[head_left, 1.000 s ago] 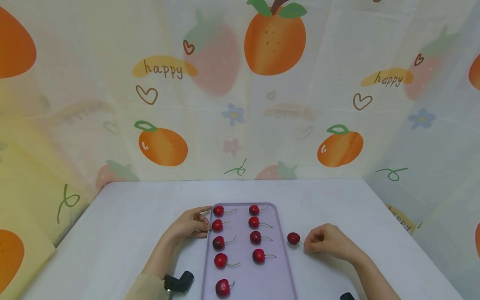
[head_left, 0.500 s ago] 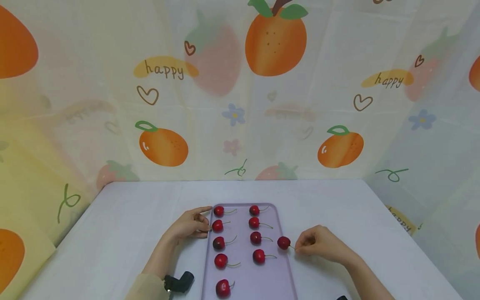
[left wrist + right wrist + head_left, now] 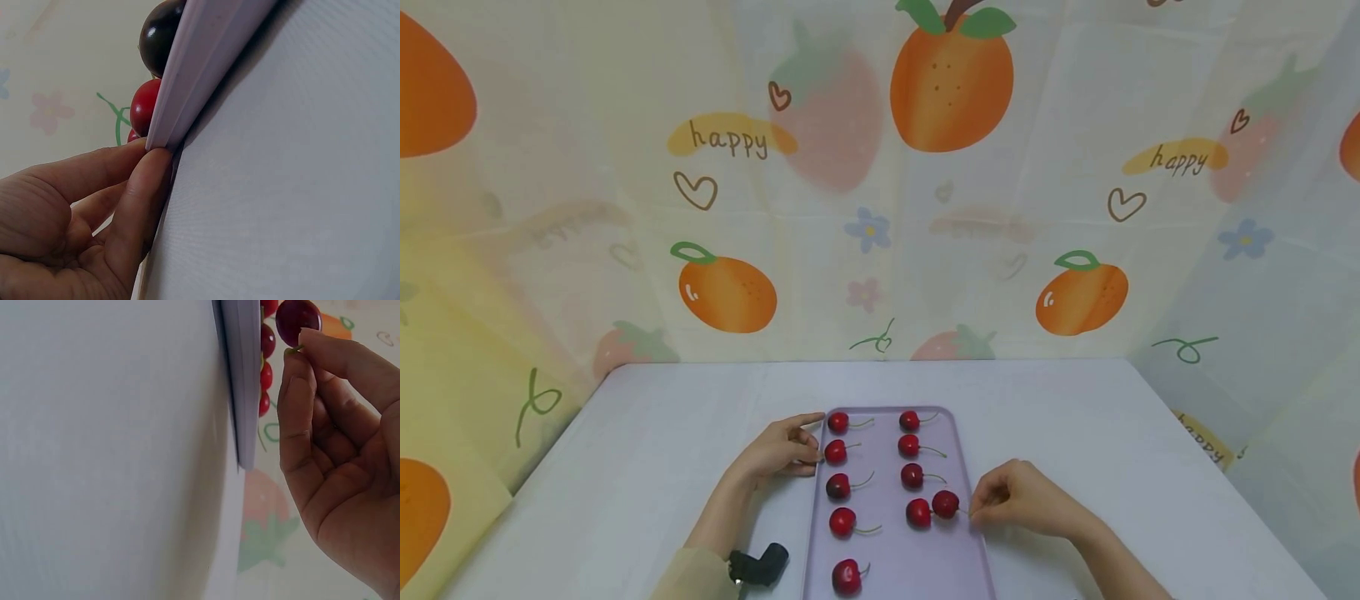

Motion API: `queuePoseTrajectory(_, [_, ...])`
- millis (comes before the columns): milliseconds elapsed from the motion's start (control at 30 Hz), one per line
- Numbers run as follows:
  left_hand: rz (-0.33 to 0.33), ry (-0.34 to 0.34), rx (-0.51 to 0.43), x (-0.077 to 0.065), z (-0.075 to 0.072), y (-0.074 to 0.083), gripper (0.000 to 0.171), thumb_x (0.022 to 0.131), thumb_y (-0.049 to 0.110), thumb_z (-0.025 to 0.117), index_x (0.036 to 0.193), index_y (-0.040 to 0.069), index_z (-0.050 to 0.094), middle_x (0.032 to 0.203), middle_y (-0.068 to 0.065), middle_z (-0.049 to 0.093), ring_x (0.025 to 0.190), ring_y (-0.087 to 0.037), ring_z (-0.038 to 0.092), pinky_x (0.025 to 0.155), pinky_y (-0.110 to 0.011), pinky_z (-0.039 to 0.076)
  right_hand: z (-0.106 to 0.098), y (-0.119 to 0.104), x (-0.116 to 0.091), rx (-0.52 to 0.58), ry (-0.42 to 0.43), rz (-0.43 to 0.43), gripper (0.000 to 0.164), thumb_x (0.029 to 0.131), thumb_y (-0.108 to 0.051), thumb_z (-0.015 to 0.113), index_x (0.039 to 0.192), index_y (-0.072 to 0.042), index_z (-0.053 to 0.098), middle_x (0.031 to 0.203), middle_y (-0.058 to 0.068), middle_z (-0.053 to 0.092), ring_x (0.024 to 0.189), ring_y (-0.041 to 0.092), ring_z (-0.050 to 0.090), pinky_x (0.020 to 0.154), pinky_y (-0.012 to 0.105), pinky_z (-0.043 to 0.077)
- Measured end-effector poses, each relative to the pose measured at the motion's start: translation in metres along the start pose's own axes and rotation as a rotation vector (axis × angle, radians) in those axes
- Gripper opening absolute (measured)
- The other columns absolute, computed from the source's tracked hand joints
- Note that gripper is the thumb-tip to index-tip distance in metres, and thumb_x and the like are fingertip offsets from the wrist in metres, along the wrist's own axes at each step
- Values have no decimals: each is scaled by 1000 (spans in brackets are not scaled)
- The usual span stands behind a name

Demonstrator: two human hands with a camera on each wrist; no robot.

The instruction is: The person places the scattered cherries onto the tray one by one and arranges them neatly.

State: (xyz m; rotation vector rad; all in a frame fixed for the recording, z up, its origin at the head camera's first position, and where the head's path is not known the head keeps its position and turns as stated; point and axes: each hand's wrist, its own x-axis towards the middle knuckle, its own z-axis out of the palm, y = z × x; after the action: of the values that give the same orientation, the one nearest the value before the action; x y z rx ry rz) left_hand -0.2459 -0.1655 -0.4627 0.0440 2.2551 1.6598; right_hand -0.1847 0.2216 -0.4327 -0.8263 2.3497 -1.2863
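My right hand (image 3: pixel 1018 498) pinches the stem of a dark red cherry (image 3: pixel 945 504) between thumb and index finger. In the right wrist view this cherry (image 3: pixel 299 322) hangs above the rim of the lilac tray (image 3: pixel 973 546). From the head it appears close beside the lowest cherry (image 3: pixel 918 513) of the tray's right column; whether they touch I cannot tell. My left hand (image 3: pixel 781 447) rests against the tray's upper left edge, index finger stretched to the corner, thumb lower on the side. In the left wrist view, the left fingertips (image 3: pixel 153 165) touch the tray wall (image 3: pixel 194 69).
Several cherries (image 3: pixel 842 522) with green stems form a left column on the tray. A shorter right column (image 3: pixel 912 476) lies opposite. A black device (image 3: pixel 760 565) sits at the left wrist. The white table (image 3: pixel 700 408) meets a fruit-print curtain (image 3: pixel 865 167) behind.
My right hand has carried the cherry leftward and toward me, from outside the tray's right edge to over the tray. The left hand and the other cherries have stayed put.
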Motion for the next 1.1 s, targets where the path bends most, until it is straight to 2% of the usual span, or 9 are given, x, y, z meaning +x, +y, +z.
queuePoseTrajectory(133, [1, -7, -3, 0, -1, 0, 70, 85, 2, 69, 149, 5, 41, 93, -8, 57, 74, -14, 61, 68, -28, 64, 5, 0, 2, 9, -19, -7, 9, 82, -12, 77, 83, -3, 75, 75, 11, 73, 63, -4, 58, 58, 16, 53])
queuePoseTrajectory(533, [6, -12, 6, 1, -1, 1, 69, 85, 2, 70, 149, 5, 42, 92, -8, 57, 74, -13, 61, 68, -28, 63, 21, 0, 8, -9, -107, -79, 6, 82, -15, 78, 81, -9, 75, 72, 8, 73, 63, -8, 57, 58, 17, 56])
queuePoseTrajectory(900, [21, -33, 2, 0, -2, 0, 70, 85, 2, 69, 149, 4, 40, 92, -8, 57, 75, -13, 61, 68, -27, 63, 30, -4, 9, -61, -124, -84, 4, 79, -14, 79, 78, -12, 76, 68, 2, 71, 60, -10, 55, 54, 16, 54])
queuePoseTrajectory(1100, [12, -13, 3, 0, -1, 0, 69, 86, 2, 68, 149, 5, 41, 93, -9, 58, 75, -14, 61, 68, -27, 63, 33, -5, 10, -108, -134, -84, 5, 79, -14, 79, 76, -16, 76, 68, -5, 71, 59, -12, 52, 54, 15, 53])
